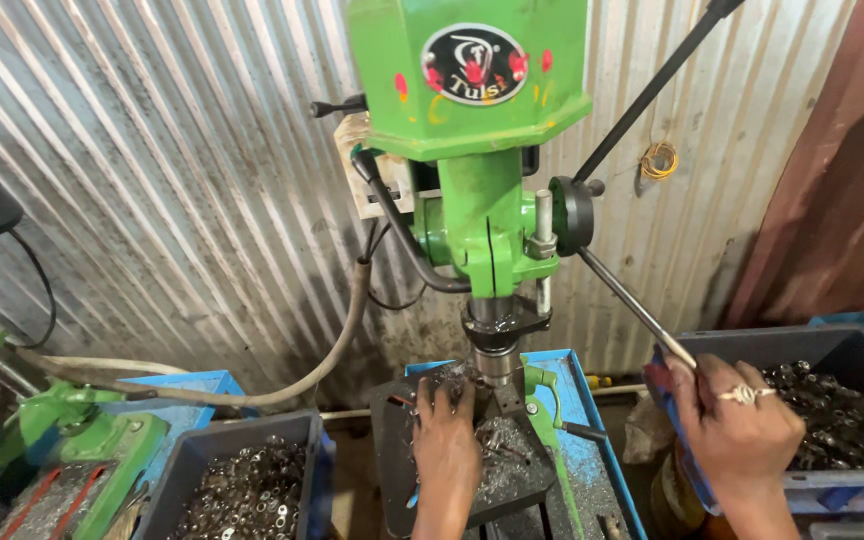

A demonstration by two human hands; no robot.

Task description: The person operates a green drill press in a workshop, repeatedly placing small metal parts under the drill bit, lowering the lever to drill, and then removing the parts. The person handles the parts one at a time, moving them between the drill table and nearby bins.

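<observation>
The feed lever (642,312) is gripped by the right hand (732,420); the left hand (444,430) is pressed, seemingly flat, on the drill table (397,440) beneath the spindle (494,362).

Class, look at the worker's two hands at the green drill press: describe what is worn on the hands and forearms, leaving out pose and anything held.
Both forearms are bare, with no sleeves or gloves showing. The right hand wears a silver-coloured ring with a broad top on one finger. The left hand shows no ring, watch or band in this view.
</observation>
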